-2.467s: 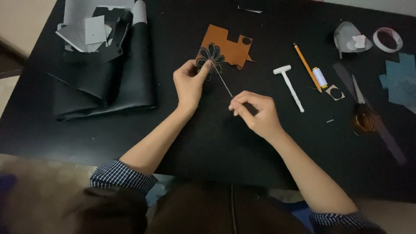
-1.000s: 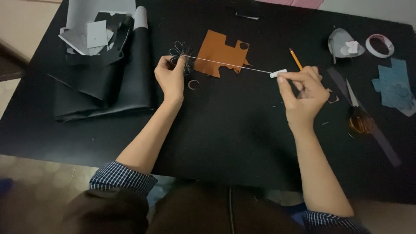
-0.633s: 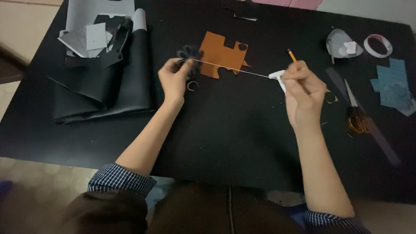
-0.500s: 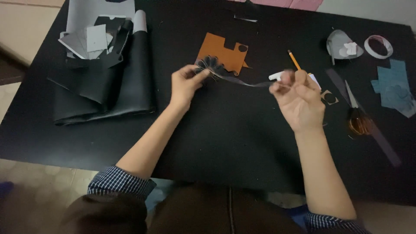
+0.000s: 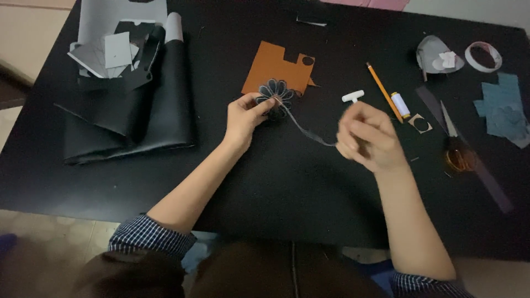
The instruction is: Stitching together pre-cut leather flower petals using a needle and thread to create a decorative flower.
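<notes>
A pencil (image 5: 383, 91) and a thread spool (image 5: 401, 105) are lying side by side on the black table (image 5: 287, 182). Scissors (image 5: 457, 144) are resting near blue scraps (image 5: 503, 108). Folded black leather (image 5: 132, 110) is occupying the far left.

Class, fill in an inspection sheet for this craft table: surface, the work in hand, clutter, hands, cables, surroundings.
Surface: black table, scraps scattered on it.
Work in hand: dark flower-shaped piece with a thread running from it.
Clutter: orange cut-out, black sheet roll, pencil, scissors, tape ring, blue scraps.
Hands: left hand pinches the flower piece; right hand grips the thread, blurred.
Cables: nothing seen.
Surroundings: pale floor.
</notes>
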